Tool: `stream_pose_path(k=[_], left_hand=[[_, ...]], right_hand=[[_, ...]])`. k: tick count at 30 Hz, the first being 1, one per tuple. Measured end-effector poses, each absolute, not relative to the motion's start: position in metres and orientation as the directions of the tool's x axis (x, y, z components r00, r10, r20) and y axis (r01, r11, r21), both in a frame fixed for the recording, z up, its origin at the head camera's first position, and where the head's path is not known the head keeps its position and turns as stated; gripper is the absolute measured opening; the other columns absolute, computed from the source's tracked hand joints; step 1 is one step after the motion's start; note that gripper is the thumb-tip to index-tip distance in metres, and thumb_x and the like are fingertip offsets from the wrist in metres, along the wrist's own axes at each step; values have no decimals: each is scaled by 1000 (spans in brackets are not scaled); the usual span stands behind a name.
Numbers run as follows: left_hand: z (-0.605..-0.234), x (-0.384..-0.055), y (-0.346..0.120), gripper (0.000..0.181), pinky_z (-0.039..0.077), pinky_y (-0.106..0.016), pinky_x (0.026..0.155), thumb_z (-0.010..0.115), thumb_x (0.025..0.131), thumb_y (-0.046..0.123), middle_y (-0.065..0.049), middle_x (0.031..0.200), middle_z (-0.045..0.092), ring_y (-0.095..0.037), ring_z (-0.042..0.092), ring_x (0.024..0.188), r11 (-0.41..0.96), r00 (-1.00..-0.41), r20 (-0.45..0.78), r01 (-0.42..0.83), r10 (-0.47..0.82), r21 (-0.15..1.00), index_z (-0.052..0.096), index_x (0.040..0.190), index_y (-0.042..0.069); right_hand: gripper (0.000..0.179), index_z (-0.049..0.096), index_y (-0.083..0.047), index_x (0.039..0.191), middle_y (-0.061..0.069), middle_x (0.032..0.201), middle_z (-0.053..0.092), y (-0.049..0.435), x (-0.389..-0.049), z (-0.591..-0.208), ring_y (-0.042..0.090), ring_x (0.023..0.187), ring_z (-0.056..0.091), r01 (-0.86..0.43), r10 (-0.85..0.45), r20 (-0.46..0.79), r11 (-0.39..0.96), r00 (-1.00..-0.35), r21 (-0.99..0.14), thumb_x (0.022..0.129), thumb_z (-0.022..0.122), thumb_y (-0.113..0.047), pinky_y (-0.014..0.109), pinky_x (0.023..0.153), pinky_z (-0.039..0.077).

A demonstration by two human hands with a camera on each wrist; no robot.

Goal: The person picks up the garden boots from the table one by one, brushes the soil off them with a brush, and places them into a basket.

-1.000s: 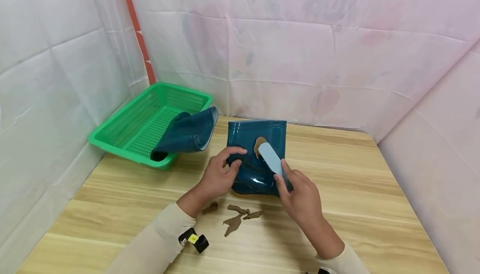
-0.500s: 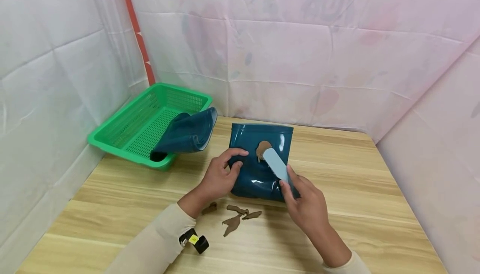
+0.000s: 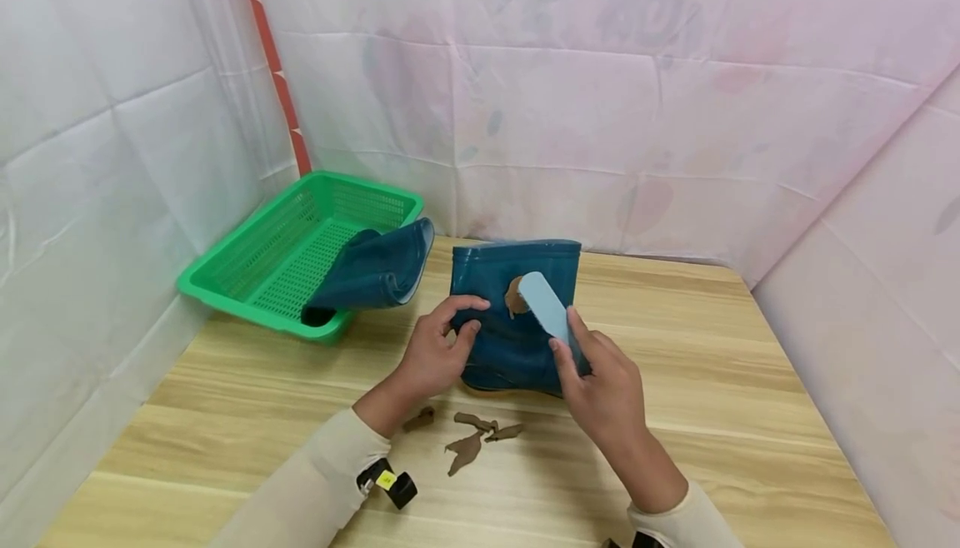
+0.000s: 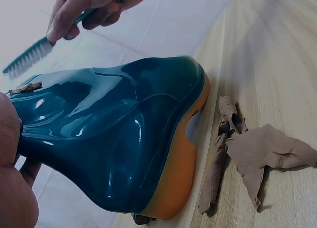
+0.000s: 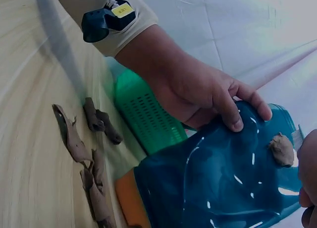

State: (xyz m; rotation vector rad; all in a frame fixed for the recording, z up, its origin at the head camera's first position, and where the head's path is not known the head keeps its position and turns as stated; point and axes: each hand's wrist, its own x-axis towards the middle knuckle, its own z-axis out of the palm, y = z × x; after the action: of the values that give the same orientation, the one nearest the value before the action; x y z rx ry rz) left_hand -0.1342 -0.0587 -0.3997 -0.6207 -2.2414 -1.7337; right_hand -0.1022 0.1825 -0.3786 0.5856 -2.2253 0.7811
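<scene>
A glossy dark teal rubber boot (image 3: 487, 269) with an orange sole (image 4: 176, 183) is held near the table's middle. My left hand (image 3: 435, 348) grips its shaft from the left side, thumb and fingers on the front surface. A brown clay-like patch (image 5: 282, 149) sticks to the shaft. In my right hand (image 3: 607, 386) is a scrubbing brush (image 3: 546, 305) with a pale blue-green back, its handle pinched between thumb and fingers. The left wrist view shows its white bristles (image 4: 29, 62) facing down just above the patch, with a small gap. My right hand covers the boot's lower right part.
A green plastic basket (image 3: 240, 305) stands at the back left. Another teal boot (image 3: 367, 269) leans in it, its opening jutting past the rim. Several brown clay-like scraps (image 3: 465, 450) lie on the wooden table (image 3: 712, 415) in front of the held boot. White cloth walls surround the table.
The boot and brush first shifted right and toward me, then came back left and up. The bristles have lifted off the brown patch slightly. Both hands keep their holds.
</scene>
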Motion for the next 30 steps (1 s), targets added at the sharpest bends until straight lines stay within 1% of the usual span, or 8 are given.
stream_pose_path(k=[4, 7, 11, 18, 21, 26, 28, 30], left_hand=[[-400, -133, -57, 28, 33, -28, 48, 57, 106, 7, 4, 55, 38, -14, 32, 43, 200, -888, 417, 451, 193, 870, 64, 130, 20], [-398, -133, -57, 29, 33, -28, 48, 57, 106, 8, 4, 55, 37, -15, 32, 43, 192, -885, 419, 456, 203, 869, 63, 131, 20], [-399, -134, -58, 29, 31, -27, 44, 56, 106, 7, 4, 56, 37, -15, 32, 42, 186, -873, 439, 477, 213, 859, 63, 132, 19], [-401, -136, -60, 31, 35, -28, 48, 55, 106, 5, 2, 69, 45, -13, 34, 45, 190, -864, 450, 492, 225, 850, 62, 133, 17], [-402, -136, -60, 31, 37, -29, 52, 56, 106, 5, 2, 70, 46, -13, 35, 46, 196, -865, 447, 490, 227, 849, 62, 133, 17], [-402, -136, -60, 31, 40, -32, 57, 56, 106, 5, 2, 74, 48, -13, 35, 47, 202, -867, 446, 489, 223, 849, 62, 133, 17], [-402, -136, -60, 31, 40, -34, 59, 56, 105, 5, 3, 77, 49, -13, 35, 47, 204, -868, 445, 487, 222, 849, 62, 133, 17], [-402, -136, -60, 31, 40, -34, 58, 56, 105, 5, 4, 73, 49, -13, 35, 47, 204, -869, 442, 485, 221, 850, 62, 133, 17]], right_hand=[[51, 63, 5, 135, 16, 87, 70, 181, -102, -383, 14, 59, 52, -554, -192, 670, 741, -717, -381, 88, 81, -5, 24, 45, 40], [50, 64, 5, 135, 15, 88, 72, 183, -100, -388, 14, 61, 54, -534, -196, 645, 754, -738, -382, 89, 80, -7, 23, 46, 41], [50, 64, 5, 134, 16, 91, 73, 186, -99, -394, 16, 65, 57, -542, -202, 651, 751, -732, -376, 88, 81, -7, 25, 49, 44], [51, 64, 5, 134, 19, 101, 74, 190, -97, -399, 21, 73, 62, -552, -213, 655, 747, -725, -369, 88, 81, -6, 29, 53, 50], [51, 64, 5, 134, 19, 99, 73, 191, -96, -400, 20, 70, 59, -547, -211, 649, 750, -731, -371, 87, 82, -6, 27, 51, 46], [52, 65, 4, 134, 15, 88, 70, 194, -93, -402, 15, 63, 52, -537, -207, 640, 755, -740, -377, 87, 82, -6, 23, 47, 38], [52, 64, 4, 134, 14, 86, 69, 195, -92, -402, 14, 62, 51, -538, -206, 638, 751, -742, -383, 86, 82, -5, 23, 47, 39], [52, 64, 4, 134, 14, 87, 69, 196, -91, -402, 14, 63, 53, -543, -200, 647, 745, -736, -387, 86, 82, -4, 24, 47, 42]])
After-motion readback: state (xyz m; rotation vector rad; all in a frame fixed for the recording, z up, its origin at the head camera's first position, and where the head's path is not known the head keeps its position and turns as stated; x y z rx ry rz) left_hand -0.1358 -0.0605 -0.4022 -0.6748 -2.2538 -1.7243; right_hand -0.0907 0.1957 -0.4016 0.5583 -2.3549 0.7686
